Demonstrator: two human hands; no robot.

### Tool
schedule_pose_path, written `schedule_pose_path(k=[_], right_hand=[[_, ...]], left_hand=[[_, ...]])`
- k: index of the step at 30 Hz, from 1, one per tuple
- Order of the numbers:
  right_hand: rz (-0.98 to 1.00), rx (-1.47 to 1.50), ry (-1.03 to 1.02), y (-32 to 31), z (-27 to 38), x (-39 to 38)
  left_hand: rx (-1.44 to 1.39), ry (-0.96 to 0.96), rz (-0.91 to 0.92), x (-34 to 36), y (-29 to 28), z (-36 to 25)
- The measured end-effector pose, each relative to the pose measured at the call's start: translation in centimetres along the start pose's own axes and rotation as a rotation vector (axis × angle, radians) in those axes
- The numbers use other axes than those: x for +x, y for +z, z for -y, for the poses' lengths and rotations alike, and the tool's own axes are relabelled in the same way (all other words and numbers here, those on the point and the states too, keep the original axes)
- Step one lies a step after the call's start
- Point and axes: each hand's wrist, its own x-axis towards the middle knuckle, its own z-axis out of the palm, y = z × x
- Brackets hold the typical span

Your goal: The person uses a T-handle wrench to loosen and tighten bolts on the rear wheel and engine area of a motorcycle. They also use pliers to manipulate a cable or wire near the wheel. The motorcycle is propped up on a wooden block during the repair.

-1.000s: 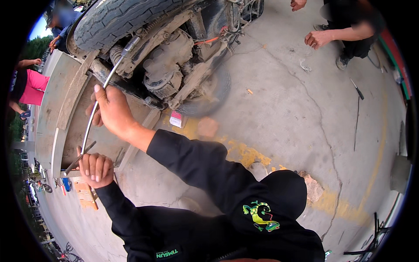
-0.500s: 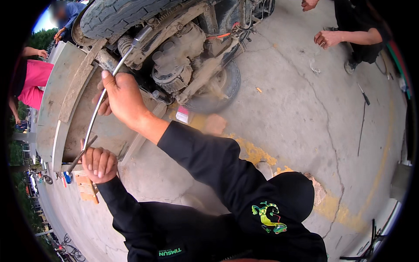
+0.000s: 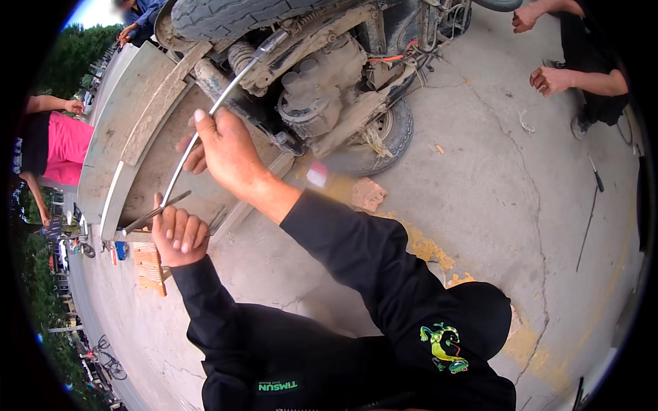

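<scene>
A long silver T-handle socket wrench (image 3: 223,98) slants across the upper left, with its socket end up against the dirty underside of a three-wheeled vehicle (image 3: 329,89) tipped on its side. My left hand (image 3: 181,235) is closed at the wrench's lower end, by the dark sliding crossbar (image 3: 161,209). Farther up the shaft, my right hand (image 3: 233,152) is closed loosely around it, thumb lying along the bar. What the socket sits on is too small to make out. A large tyre (image 3: 240,20) is above the socket.
At the upper right a co-worker's hands (image 3: 550,80) hang over the concrete floor; a person in pink shorts (image 3: 68,147) stands at the left. A long thin screwdriver (image 3: 588,205) lies at the right. A brick piece (image 3: 369,194) and a slatted wooden stool (image 3: 149,267) are nearby.
The crossbar has turned to a flatter slant, with my left hand still at it. My right hand keeps its place on the shaft. The whole view has shifted, so things appear farther right.
</scene>
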Motion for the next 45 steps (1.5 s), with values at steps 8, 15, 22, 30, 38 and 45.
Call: schedule_pose_path(k=[8,15,22,30,38,45], right_hand=[[0.029,0.065,0.018,0.2,-0.7,0.3],[-0.010,0.017,-0.001,-0.1,-0.3,0.3],[-0.047,0.041,-0.053,-0.3,-0.3,1.0],[0.051,0.005,-0.002,-0.4,-0.6,0.3],[0.011,0.002,0.010,-0.1,0.0,0.7],[-0.010,-0.043,0.033,-1.1,-0.3,0.6]], left_hand=[[0.886,0.532,-0.437,-0.7,-1.7,1.6],[-0.441,-0.214,0.090,-0.1,-2.0,0.0],[1.393,0.882,-0.373,-0.9,-1.4,1.2],[-0.412,-0.105,0.325,-0.4,-2.8,1.0],[1.140,0.714,-0.350,-0.4,-1.9,0.9],[0.435,0.221,-0.407,-0.3,-1.9,0.8]])
